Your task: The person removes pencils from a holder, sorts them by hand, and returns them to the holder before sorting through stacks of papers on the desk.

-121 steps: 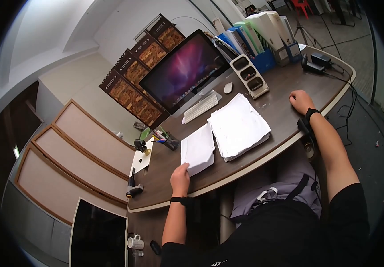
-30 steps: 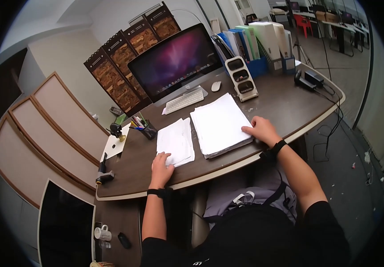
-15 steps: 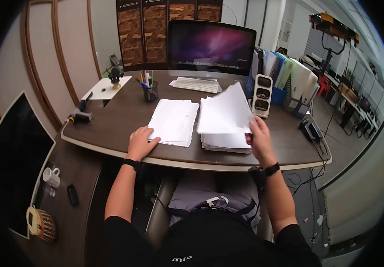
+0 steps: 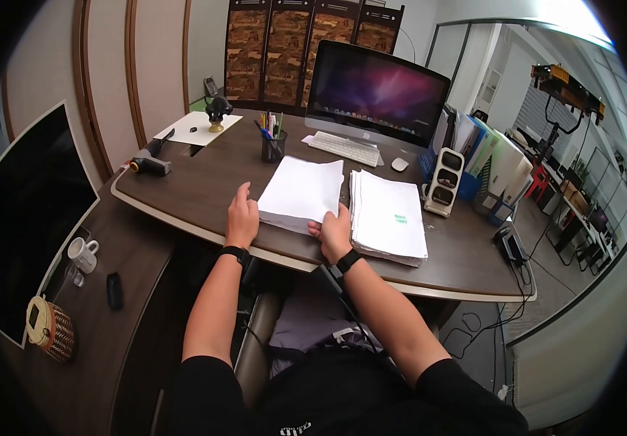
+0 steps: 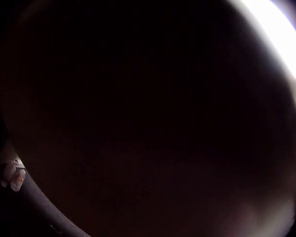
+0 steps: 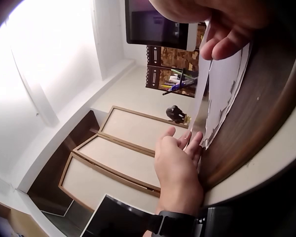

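Note:
A white sheet of paper lies over the left paper stack, its near edge raised a little. My right hand pinches that sheet at its near right corner, thumb on top and fingers below. At the sheet's left edge stands my left hand, its fingers fairly straight and pointing away from me. To the right is a thicker paper stack with a small green mark on its top page. The left wrist view is almost wholly dark.
Behind the papers are a pen cup, a keyboard, a mouse and a monitor. A beige three-slot holder and several binders stand right. A handheld scanner lies left. Black adapters sit at the right edge.
My right hand has carried a sheet from the right stack leftward onto the left stack. The green-marked page now shows. My left hand has lifted from the left stack's corner to the sheet's edge.

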Available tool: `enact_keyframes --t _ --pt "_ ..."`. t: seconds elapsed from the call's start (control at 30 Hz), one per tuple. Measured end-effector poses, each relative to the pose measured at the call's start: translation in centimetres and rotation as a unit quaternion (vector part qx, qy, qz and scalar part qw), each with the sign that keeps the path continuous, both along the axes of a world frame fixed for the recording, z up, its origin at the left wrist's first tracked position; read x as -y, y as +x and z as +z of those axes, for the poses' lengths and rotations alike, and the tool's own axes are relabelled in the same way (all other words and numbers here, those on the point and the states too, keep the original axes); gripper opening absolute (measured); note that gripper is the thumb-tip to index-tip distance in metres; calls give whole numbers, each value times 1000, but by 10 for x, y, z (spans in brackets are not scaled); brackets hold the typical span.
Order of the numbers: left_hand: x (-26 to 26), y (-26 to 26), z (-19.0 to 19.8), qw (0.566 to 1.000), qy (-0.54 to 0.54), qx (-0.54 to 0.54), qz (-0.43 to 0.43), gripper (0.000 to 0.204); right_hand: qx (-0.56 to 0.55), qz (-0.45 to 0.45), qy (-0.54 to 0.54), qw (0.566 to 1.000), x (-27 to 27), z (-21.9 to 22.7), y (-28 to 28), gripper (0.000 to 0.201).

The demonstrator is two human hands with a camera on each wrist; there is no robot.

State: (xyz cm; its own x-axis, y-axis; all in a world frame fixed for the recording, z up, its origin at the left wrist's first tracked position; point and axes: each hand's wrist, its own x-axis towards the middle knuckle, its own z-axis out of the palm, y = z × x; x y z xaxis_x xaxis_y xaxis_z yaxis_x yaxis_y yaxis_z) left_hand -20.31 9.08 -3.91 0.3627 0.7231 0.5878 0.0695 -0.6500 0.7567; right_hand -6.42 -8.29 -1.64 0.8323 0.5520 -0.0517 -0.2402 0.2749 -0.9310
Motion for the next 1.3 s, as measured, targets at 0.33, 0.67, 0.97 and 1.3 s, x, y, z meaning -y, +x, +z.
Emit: enact_keyframes --t 0.33,0.67,0.97,1.3 --pt "18 -2 12 950 129 -281 36 38 459 96 -260 844 104 38 -13 51" --pt "36 2 2 933 318 -158 53 37 418 -227 -247 844 247 -8 143 34" --pt "187 70 24 972 28 -56 -226 31 357 -169 -286 873 253 -8 127 32" --pt "182 84 5 983 32 -70 -168 34 318 -180 -96 926 259 -29 140 21"
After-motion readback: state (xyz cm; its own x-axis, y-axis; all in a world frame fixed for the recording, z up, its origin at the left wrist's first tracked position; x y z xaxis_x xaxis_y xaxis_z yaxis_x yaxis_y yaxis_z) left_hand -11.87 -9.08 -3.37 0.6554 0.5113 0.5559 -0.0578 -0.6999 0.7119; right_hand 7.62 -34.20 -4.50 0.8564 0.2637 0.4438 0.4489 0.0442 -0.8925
